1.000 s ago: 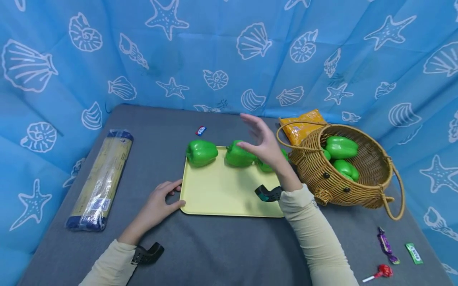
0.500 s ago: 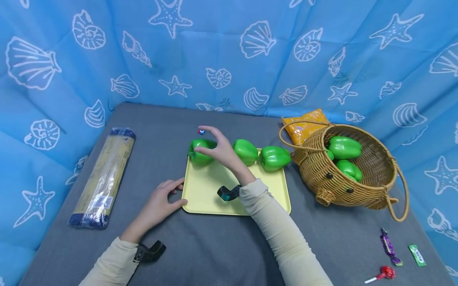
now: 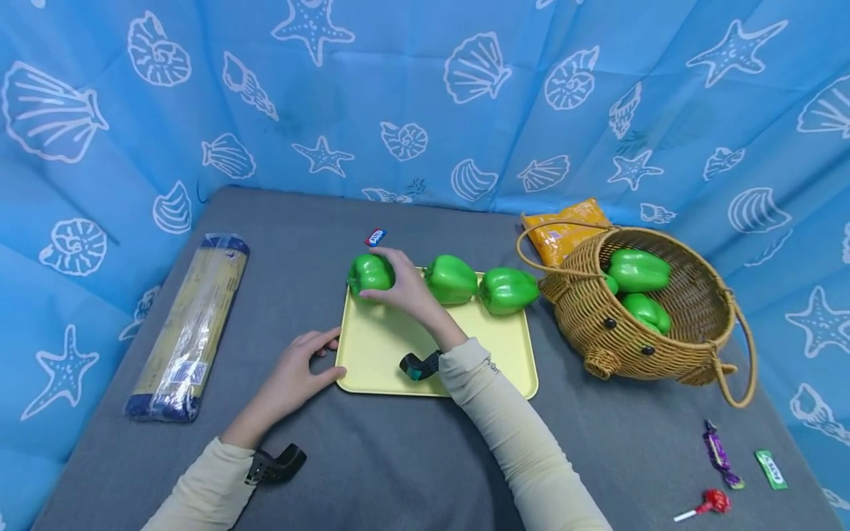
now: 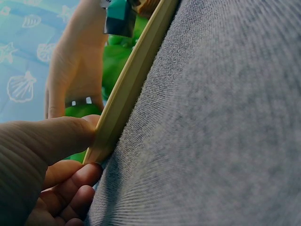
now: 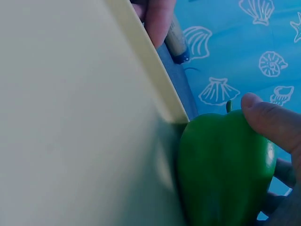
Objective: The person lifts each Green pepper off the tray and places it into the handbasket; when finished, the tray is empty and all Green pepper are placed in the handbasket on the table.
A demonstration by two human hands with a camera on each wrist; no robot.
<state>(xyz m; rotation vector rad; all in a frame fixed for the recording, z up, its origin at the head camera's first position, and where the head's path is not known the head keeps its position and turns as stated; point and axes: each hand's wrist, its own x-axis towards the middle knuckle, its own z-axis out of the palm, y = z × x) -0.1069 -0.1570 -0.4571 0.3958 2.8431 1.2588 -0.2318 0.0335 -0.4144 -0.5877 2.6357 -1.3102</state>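
Note:
A pale yellow tray (image 3: 398, 361) lies on the grey cloth, with a row of green bell peppers along its far side. My right hand (image 3: 406, 286) curls round the leftmost bell pepper (image 3: 369, 273) at the tray's far left corner. In the right wrist view, the thumb (image 5: 270, 120) presses on that pepper near its stem, with other fingers behind it. My left hand (image 3: 295, 380) holds the tray's left edge; in the left wrist view its thumb (image 4: 70, 134) lies on the rim. A middle bell pepper (image 3: 451, 279) and a right one (image 3: 508, 290) sit beside it.
A wicker basket (image 3: 578, 332) holding several green peppers stands right of the tray, an orange packet (image 3: 564, 230) behind it. A long plastic-wrapped pack (image 3: 189, 332) lies at left. A lollipop (image 3: 713, 501), purple candy (image 3: 720, 453), green candy (image 3: 770, 470) and small packet (image 3: 375, 237) also lie about.
My right hand has moved left from above the right-hand peppers to the leftmost pepper and now grips it. The left hand stays at the tray's edge.

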